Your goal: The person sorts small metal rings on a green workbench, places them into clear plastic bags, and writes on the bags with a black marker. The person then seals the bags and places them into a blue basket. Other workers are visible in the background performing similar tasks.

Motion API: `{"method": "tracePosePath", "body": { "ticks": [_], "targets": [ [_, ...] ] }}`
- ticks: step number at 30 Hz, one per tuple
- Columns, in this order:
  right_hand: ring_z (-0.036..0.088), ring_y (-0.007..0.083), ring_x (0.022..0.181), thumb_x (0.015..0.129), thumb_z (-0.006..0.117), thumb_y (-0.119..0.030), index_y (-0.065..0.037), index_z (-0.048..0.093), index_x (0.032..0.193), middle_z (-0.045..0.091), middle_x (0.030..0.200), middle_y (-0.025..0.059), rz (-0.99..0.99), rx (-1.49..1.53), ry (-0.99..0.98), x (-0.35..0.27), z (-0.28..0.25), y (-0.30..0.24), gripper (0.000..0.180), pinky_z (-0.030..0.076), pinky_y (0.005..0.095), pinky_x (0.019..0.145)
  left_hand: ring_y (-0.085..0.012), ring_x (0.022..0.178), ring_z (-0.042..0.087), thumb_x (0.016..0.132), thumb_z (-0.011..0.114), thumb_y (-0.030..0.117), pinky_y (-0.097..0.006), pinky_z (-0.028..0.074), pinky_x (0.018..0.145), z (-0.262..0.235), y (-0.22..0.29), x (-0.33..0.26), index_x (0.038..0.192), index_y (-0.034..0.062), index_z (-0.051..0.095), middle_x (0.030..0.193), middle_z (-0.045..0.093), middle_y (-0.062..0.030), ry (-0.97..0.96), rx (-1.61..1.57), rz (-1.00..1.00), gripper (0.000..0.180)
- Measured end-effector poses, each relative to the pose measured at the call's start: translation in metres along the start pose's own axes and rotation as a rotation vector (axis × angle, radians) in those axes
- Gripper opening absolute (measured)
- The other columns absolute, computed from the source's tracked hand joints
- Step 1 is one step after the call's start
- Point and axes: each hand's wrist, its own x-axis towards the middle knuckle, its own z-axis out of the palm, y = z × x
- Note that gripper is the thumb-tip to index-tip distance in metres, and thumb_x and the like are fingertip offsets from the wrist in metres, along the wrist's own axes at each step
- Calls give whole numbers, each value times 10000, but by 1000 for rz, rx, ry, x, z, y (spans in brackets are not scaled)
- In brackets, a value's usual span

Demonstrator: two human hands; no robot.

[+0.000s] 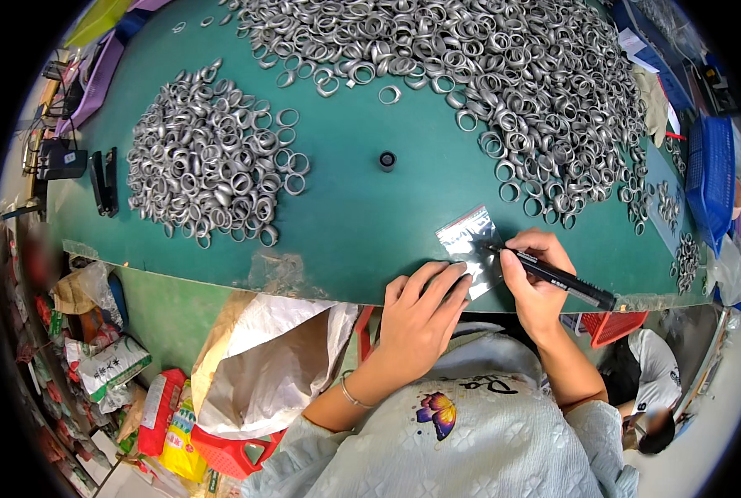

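At the near edge of the green table, a small clear zip bag (473, 236) lies flat. My right hand (538, 278) grips a black marker pen (568, 282), its tip against the bag. Resting palm down, my left hand (423, 319) has its fingers stretched out over the bag's near left edge. A small black cap (387, 160) stands upright on the table beyond my hands. To the left is a heap of grey metal rings (204, 162); a far larger ring heap (470, 50) spreads over the back and right.
A black stapler (104, 183) lies by the left heap. Blue baskets (709, 174) stand at the right edge, a purple basket (96, 79) at the far left. Below the table edge, a white sack (279, 365) gapes by a red basket (233, 452). Another person (654, 378) is low at right.
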Motion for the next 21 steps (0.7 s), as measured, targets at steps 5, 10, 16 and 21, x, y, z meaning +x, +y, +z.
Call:
{"method": "tracePosePath", "body": {
  "ticks": [5,10,16,21],
  "targets": [
    [514,102,551,728,649,15,16,575,812,587,691,75,-245,-131,-161,13,5,0,112,408,221,502,-206,1034,495,709,610,107,-337,344,807,3,-3,-3,1041,87,625,1129,548,-25,-9,43,26,333],
    [508,154,533,715,640,30,24,545,758,561,658,96,-189,-85,-202,10,6,4,104,399,259,483,-204,1044,497,714,594,106,-319,373,790,5,-4,-8,1084,73,608,1166,538,-33,-6,36,25,372],
    [476,170,499,699,635,54,7,510,696,519,601,89,-208,-99,-272,16,6,7,133,375,274,460,-200,1034,504,708,596,100,-298,397,758,7,-7,-8,1083,73,610,1162,543,-31,20,55,55,377],
    [480,168,499,702,630,56,8,510,689,519,599,87,-244,-89,-282,19,9,5,130,375,270,461,-197,1050,488,694,605,102,-315,358,824,11,-7,-11,1062,107,631,1158,553,-13,35,42,27,369]
  ]
}}
